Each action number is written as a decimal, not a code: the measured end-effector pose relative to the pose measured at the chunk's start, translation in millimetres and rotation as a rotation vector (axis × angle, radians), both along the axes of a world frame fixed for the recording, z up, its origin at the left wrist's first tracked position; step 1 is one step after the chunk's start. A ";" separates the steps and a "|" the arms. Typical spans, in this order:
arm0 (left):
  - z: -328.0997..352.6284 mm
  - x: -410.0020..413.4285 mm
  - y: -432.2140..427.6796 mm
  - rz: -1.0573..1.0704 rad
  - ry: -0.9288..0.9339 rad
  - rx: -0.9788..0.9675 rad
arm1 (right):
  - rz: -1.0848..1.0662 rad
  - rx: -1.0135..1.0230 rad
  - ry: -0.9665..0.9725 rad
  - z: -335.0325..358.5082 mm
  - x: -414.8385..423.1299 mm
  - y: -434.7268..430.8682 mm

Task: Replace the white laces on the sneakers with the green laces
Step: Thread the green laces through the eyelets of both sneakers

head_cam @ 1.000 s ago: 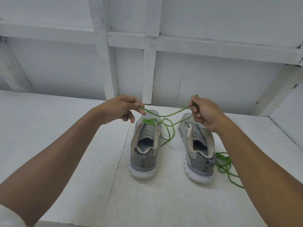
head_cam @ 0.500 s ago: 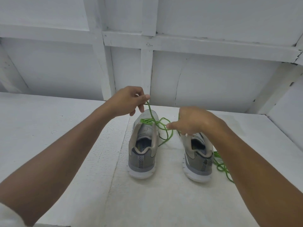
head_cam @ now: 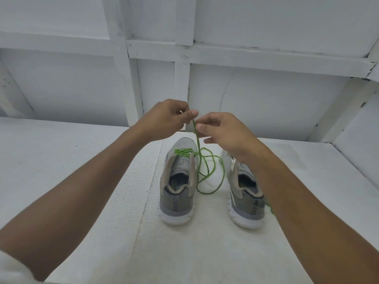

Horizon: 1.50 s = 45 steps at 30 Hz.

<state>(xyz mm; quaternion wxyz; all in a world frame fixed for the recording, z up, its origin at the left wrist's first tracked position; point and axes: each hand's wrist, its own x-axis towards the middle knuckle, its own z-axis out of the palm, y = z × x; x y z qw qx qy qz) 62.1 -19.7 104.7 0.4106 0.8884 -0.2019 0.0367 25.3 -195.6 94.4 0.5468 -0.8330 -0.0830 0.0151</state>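
Observation:
Two grey sneakers stand heels toward me on the white surface. The left sneaker (head_cam: pixel 178 181) has a green lace (head_cam: pixel 205 173) threaded through its front eyelets, with slack looping down between the shoes. My left hand (head_cam: pixel 166 117) and my right hand (head_cam: pixel 223 132) meet above the left sneaker's toe, both pinching the raised strands of that lace. The right sneaker (head_cam: pixel 246 193) is partly hidden by my right forearm. A second green lace (head_cam: pixel 270 207) shows just beside its heel.
The white table (head_cam: pixel 82 181) runs to a white panelled wall (head_cam: pixel 266 99) with raised beams close behind the shoes. A side wall (head_cam: pixel 361 156) rises at the right.
My hands were spread apart with the lace stretched between them. The right hand dipped toward the left sneaker, then both came together higher, holding the lace strands upright.

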 end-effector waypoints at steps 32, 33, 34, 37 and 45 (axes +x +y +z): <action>-134.4 -8.1 16.5 0.352 0.275 -0.113 | -0.126 -0.536 -0.043 -88.4 39.0 50.0; -135.6 -8.2 16.4 0.362 0.284 -0.132 | -0.117 -0.549 -0.055 -88.7 38.8 50.3; -136.4 -8.6 16.2 0.367 0.287 -0.144 | -0.110 -0.561 -0.066 -88.9 38.6 50.5; -138.1 -9.0 14.8 0.375 0.290 -0.165 | -0.083 -0.615 -0.111 -88.8 37.6 50.3; -141.9 -7.7 15.6 0.414 0.267 -0.165 | -0.074 -0.775 -0.202 -90.6 35.9 53.7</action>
